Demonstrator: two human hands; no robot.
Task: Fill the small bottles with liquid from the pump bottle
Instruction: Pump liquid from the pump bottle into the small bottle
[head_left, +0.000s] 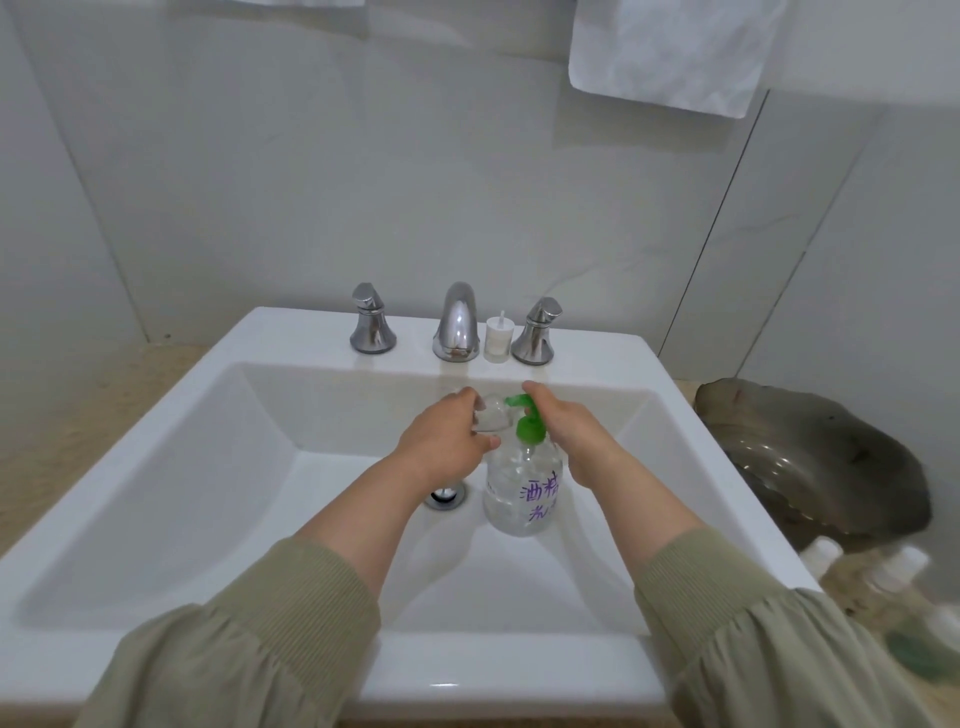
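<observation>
A clear pump bottle (519, 493) with purple writing and a green pump head (527, 421) stands inside the white sink (208, 467). My right hand (571, 436) rests on top of the green pump head. My left hand (447, 441) holds a small clear bottle (491, 418) tilted against the pump's nozzle. The small bottle's mouth is hidden, and I cannot tell how much liquid is in it.
A small bottle with a white cap (500, 338) stands on the sink ledge between the chrome faucet (456, 325) and the right handle (535, 332). A dark glass dish (831, 467) and several white-capped small bottles (883, 577) sit on the counter at right.
</observation>
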